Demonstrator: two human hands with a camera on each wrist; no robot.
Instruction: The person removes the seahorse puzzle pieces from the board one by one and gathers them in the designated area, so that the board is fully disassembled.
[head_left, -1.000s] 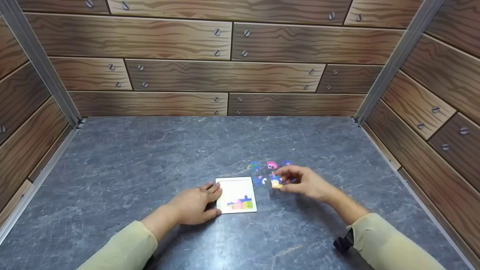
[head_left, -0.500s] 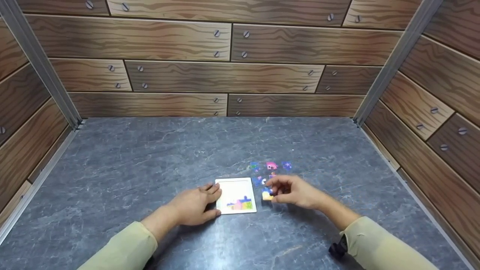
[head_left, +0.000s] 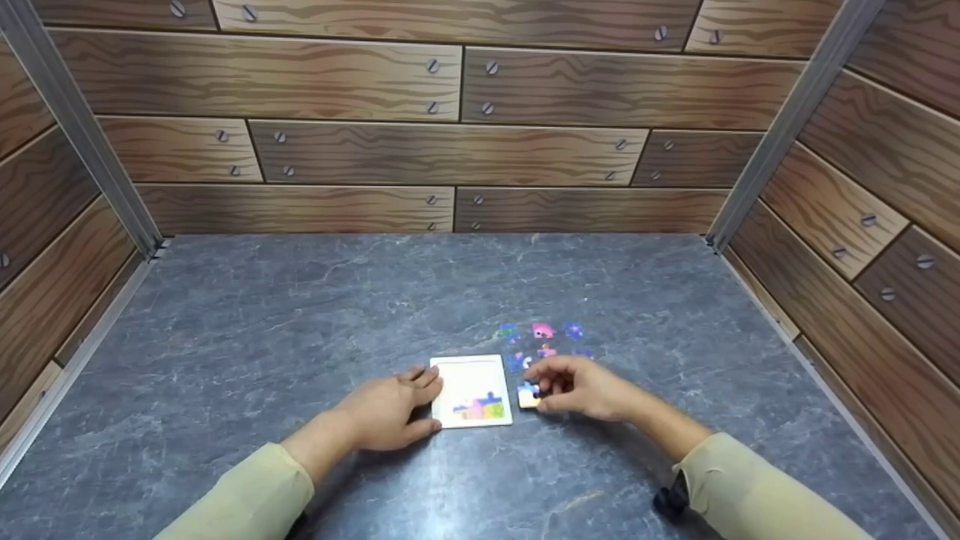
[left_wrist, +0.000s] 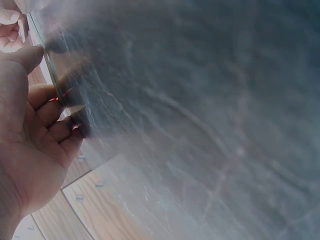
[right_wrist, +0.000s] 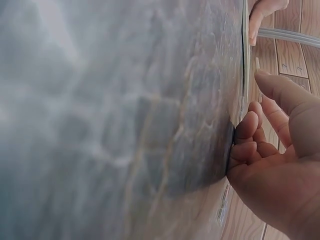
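A square white puzzle tray (head_left: 471, 375) lies on the table, with several joined colourful pieces (head_left: 480, 409) along its lower right part. My left hand (head_left: 390, 409) rests at the tray's left edge, its fingertips and thumb touching the rim. Between right thumb and fingers, my right hand (head_left: 589, 388) pinches a blue, white and yellow jigsaw piece (head_left: 528, 396) just right of the tray. In the right wrist view that piece (right_wrist: 257, 63) appears edge-on as a thin strip above the thumb tip.
Loose jigsaw pieces lie beyond the right hand, among them a pink one (head_left: 543, 331), a blue one (head_left: 574, 331) and a green-blue one (head_left: 508, 331). Wood-patterned walls (head_left: 450, 150) bound the grey marbled table (head_left: 322, 300) at the back and sides.
My right hand has moved left and nearer to me with the pinched jigsaw piece, uncovering loose pieces behind it. The left hand and tray have stayed put.
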